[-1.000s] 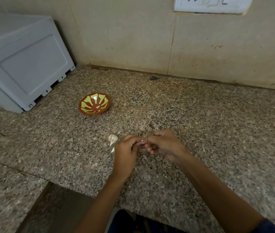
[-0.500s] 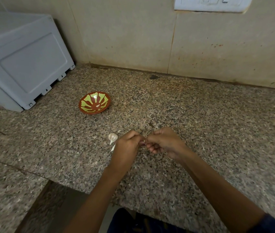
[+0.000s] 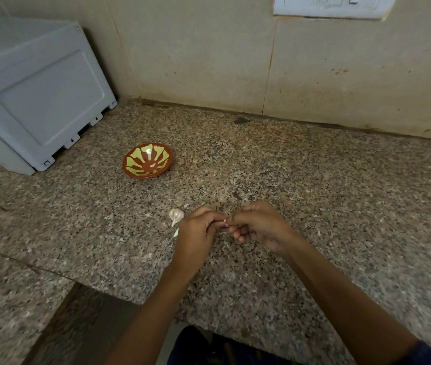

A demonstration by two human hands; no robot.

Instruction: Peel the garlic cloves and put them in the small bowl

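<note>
Both hands meet low centre over the granite counter (image 3: pixel 314 206). Left hand (image 3: pixel 196 234) has its fingers curled in, thumb and fingertips pinching a small garlic clove (image 3: pixel 224 223). Right hand (image 3: pixel 260 226) is curled the same way, its fingertips closed on the same clove from the other side, so the two hands touch at that point. Only a whitish-pink sliver of the clove shows between the fingertips; cannot tell how much skin is on it. A loose garlic clove (image 3: pixel 176 215), skin on, pointed end towards the camera, lies on the counter just left of the left hand's knuckles, not touching them as far as visible. A thin white peel scrap (image 3: pixel 175 233) lies just below it, at the edge of the left hand. The small bowl (image 3: pixel 130 167), brown with a yellow-green petal pattern, sits upright farther back and left, well apart from the hands; nothing to make out inside but the pattern. White appliance (image 3: pixel 38 101) stands at far left, near the bowl. Beige tiled wall (image 3: pixel 196 61) behind, switch plate (image 3: pixel 330 7) at top right. Dark blue sleeve (image 3: pixel 425 353) on the right arm, at the bottom corner.
</note>
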